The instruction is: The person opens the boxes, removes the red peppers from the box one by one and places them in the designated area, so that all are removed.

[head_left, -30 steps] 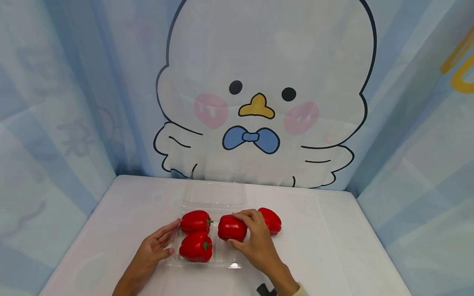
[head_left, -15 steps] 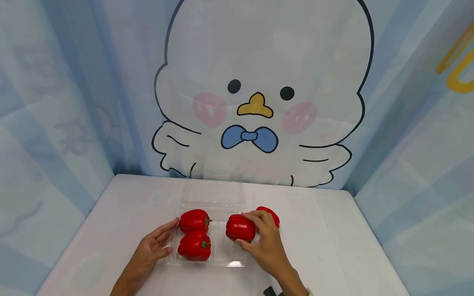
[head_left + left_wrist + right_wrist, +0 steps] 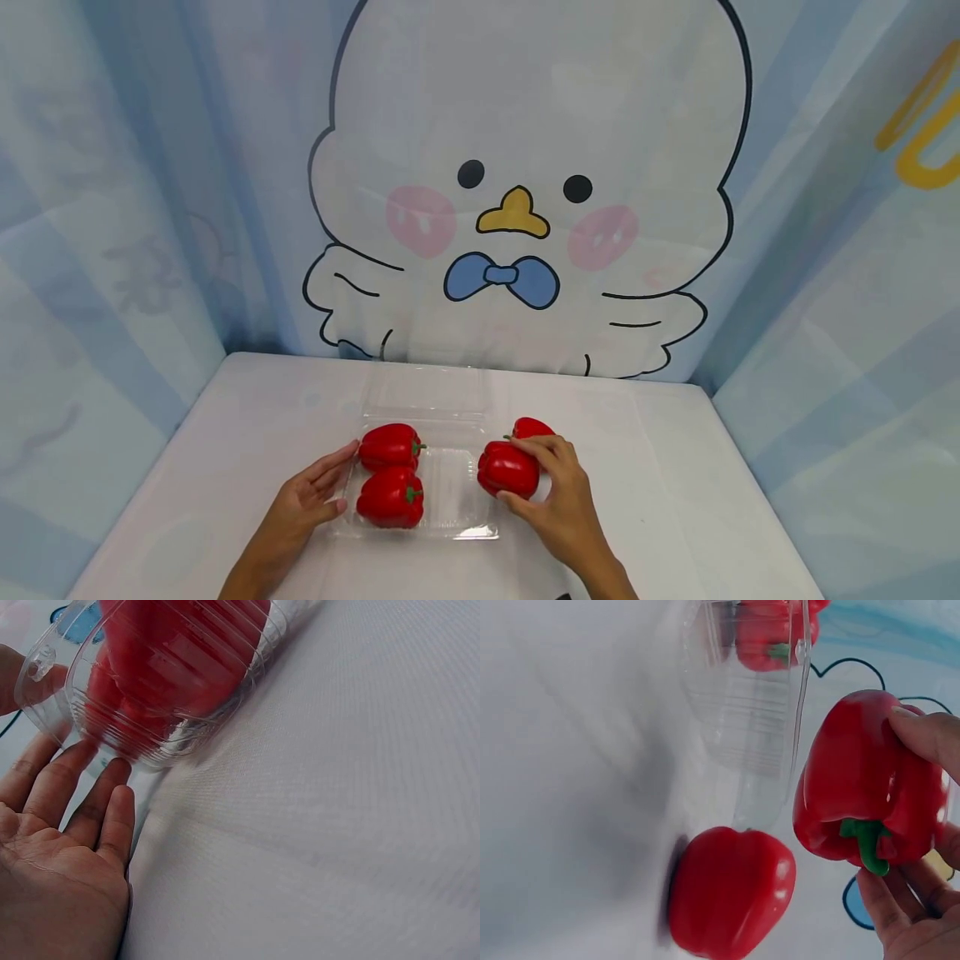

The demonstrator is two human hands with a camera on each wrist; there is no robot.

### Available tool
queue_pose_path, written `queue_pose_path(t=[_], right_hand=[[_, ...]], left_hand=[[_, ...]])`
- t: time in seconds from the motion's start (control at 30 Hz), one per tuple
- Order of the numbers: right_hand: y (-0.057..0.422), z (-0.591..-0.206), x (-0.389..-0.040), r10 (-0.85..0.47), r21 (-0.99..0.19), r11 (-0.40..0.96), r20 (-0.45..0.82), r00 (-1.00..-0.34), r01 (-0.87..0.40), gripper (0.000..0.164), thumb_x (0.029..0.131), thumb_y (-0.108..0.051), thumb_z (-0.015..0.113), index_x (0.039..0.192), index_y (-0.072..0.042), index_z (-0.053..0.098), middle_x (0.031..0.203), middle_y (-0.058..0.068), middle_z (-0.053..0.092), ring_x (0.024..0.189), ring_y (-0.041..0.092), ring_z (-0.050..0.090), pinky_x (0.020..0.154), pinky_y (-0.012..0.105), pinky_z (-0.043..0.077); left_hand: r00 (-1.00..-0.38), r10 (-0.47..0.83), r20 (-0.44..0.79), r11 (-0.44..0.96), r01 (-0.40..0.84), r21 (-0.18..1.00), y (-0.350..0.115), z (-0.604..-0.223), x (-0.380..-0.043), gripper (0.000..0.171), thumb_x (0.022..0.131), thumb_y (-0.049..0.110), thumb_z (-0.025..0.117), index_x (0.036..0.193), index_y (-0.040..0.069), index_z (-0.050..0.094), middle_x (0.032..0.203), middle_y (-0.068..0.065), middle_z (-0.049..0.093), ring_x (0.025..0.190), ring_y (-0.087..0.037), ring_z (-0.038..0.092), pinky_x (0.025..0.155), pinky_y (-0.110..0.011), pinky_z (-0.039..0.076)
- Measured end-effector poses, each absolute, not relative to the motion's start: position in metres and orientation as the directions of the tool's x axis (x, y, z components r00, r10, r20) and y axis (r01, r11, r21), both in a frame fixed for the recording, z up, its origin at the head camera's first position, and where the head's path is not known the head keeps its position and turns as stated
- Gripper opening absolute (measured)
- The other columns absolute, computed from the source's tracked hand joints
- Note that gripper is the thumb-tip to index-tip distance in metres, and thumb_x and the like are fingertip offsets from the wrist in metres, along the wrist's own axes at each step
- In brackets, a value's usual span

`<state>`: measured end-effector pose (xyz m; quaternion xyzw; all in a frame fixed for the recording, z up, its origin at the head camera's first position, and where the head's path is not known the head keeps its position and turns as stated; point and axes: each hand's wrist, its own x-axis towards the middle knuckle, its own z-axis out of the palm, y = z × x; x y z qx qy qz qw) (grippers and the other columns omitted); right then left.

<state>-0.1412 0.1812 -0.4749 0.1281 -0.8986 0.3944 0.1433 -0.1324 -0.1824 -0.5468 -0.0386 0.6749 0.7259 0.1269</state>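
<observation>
My right hand (image 3: 562,500) grips a red bell pepper (image 3: 507,469) between thumb and fingers, at the right edge of a clear plastic clamshell box (image 3: 457,492). In the right wrist view this bell pepper (image 3: 855,772) is held up off the table, its green stem showing. Another red bell pepper (image 3: 731,892) lies on the table outside the box; in the head view the right hand partly hides it. Two red bell peppers (image 3: 390,497) sit in the left half of the box. My left hand (image 3: 67,825) touches the box's left wall with extended fingers (image 3: 56,784).
The box's transparent lid (image 3: 425,392) lies folded back towards the rear of the white table (image 3: 660,500). A curtain (image 3: 517,333) with a cartoon bird stands behind the table, and pale blue curtains (image 3: 112,250) flank it. A small dark object shows at the bottom edge.
My right hand has carried its bell pepper rightwards, from over the box's right half to its right edge. The left hand stays at the box's left side.
</observation>
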Motion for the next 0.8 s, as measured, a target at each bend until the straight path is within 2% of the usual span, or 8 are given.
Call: queue_pose_path(t=[0.33, 0.4, 0.5, 0.57, 0.6, 0.67, 0.8], right_hand=[[0.197, -0.483, -0.132, -0.037, -0.663, 0.702, 0.328, -0.944, -0.258, 0.071, 0.066, -0.009, 0.102, 0.13, -0.022, 0.074, 0.127, -0.004, 0.064, 0.124, 0.021, 0.061, 0.097, 0.048, 0.065], [0.2, -0.485, -0.131, -0.023, -0.665, 0.707, 0.319, -0.947, -0.242, 0.071, 0.066, -0.009, 0.102, 0.13, -0.021, 0.074, 0.126, -0.003, 0.064, 0.123, 0.021, 0.062, 0.097, 0.05, 0.064], [0.203, -0.487, -0.129, -0.008, -0.669, 0.71, 0.304, -0.952, -0.22, 0.071, 0.066, -0.009, 0.102, 0.13, -0.021, 0.074, 0.126, -0.002, 0.065, 0.121, 0.021, 0.061, 0.098, 0.052, 0.064], [0.204, -0.489, -0.128, -0.003, -0.667, 0.715, 0.298, -0.955, -0.21, 0.071, 0.066, -0.009, 0.102, 0.13, -0.02, 0.074, 0.126, -0.002, 0.064, 0.121, 0.02, 0.061, 0.098, 0.051, 0.064], [0.205, -0.49, -0.127, 0.001, -0.668, 0.715, 0.296, -0.955, -0.206, 0.071, 0.065, -0.009, 0.102, 0.13, -0.02, 0.074, 0.126, -0.002, 0.065, 0.122, 0.02, 0.061, 0.098, 0.051, 0.064], [0.206, -0.492, -0.126, 0.003, -0.66, 0.724, 0.295, -0.956, -0.201, 0.072, 0.065, -0.009, 0.102, 0.13, -0.02, 0.074, 0.126, -0.002, 0.064, 0.122, 0.02, 0.061, 0.098, 0.049, 0.064], [0.208, -0.498, -0.124, 0.005, -0.649, 0.736, 0.29, -0.957, -0.193, 0.071, 0.065, -0.009, 0.102, 0.129, -0.02, 0.074, 0.125, -0.003, 0.065, 0.122, 0.018, 0.06, 0.099, 0.048, 0.064]], left_hand=[[-0.966, 0.138, -0.22, -0.048, -0.229, 0.972, -0.183, -0.547, -0.132, 0.082, 0.097, 0.021, 0.079, 0.166, 0.016, 0.036, 0.174, 0.001, 0.036, 0.162, -0.021, 0.028, 0.113, -0.021, 0.048], [-0.965, 0.14, -0.221, -0.047, -0.229, 0.972, -0.183, -0.547, -0.132, 0.082, 0.097, 0.021, 0.079, 0.166, 0.016, 0.036, 0.174, 0.001, 0.036, 0.16, -0.014, 0.032, 0.113, -0.019, 0.048], [-0.966, 0.145, -0.215, -0.053, -0.224, 0.973, -0.183, -0.547, -0.132, 0.079, 0.098, 0.018, 0.077, 0.166, 0.015, 0.036, 0.174, -0.001, 0.036, 0.15, 0.004, 0.043, 0.111, -0.016, 0.049], [-0.966, 0.149, -0.214, -0.055, -0.224, 0.973, -0.183, -0.547, -0.132, 0.078, 0.099, 0.018, 0.077, 0.166, 0.015, 0.036, 0.174, -0.001, 0.035, 0.141, 0.015, 0.046, 0.111, -0.016, 0.049], [-0.966, 0.15, -0.213, -0.056, -0.223, 0.973, -0.183, -0.547, -0.132, 0.078, 0.099, 0.018, 0.076, 0.166, 0.015, 0.037, 0.174, -0.001, 0.036, 0.14, 0.016, 0.045, 0.111, -0.016, 0.049], [-0.966, 0.151, -0.211, -0.054, -0.222, 0.974, -0.183, -0.547, -0.131, 0.078, 0.099, 0.018, 0.076, 0.166, 0.015, 0.036, 0.174, -0.001, 0.035, 0.148, 0.008, 0.044, 0.111, -0.016, 0.049], [-0.966, 0.147, -0.212, -0.05, -0.221, 0.974, -0.183, -0.547, -0.132, 0.078, 0.099, 0.018, 0.076, 0.166, 0.015, 0.036, 0.174, -0.001, 0.036, 0.161, -0.017, 0.029, 0.11, -0.015, 0.049]])
